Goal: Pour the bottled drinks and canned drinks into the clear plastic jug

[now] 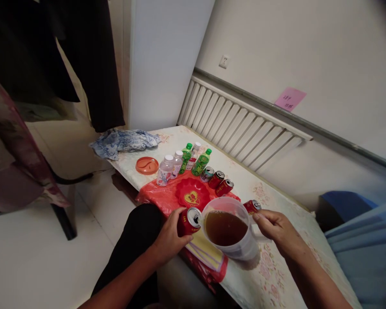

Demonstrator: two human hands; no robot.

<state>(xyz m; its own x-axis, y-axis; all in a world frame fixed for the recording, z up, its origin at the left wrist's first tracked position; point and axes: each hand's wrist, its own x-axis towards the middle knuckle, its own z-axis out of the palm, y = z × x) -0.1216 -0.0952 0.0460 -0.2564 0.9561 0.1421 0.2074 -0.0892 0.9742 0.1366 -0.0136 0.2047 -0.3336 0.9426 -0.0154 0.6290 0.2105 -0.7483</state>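
My left hand (172,236) is wrapped round a red drink can (189,221), its opened top tilted toward the rim of a clear plastic pitcher (247,251). Brown liquid (227,229) fills much of the pitcher, whose pale handle (262,234) points right. Behind that handle, the fingers of my right hand (273,225) are closed at the edge of another red can (252,207); the pitcher hides part of it. A yellow cloth (206,253) lies beneath the left can. Beyond it is a red scalloped dish (180,193) with a gold heart.
On the floral-covered table (286,244), several bottles (165,171) and more cans (224,187) form a line behind the dish. An orange lid (147,165) and blue patterned cloth (125,143) lie far left. A radiator (238,124) borders the back; blue curtain (366,240) hangs right.
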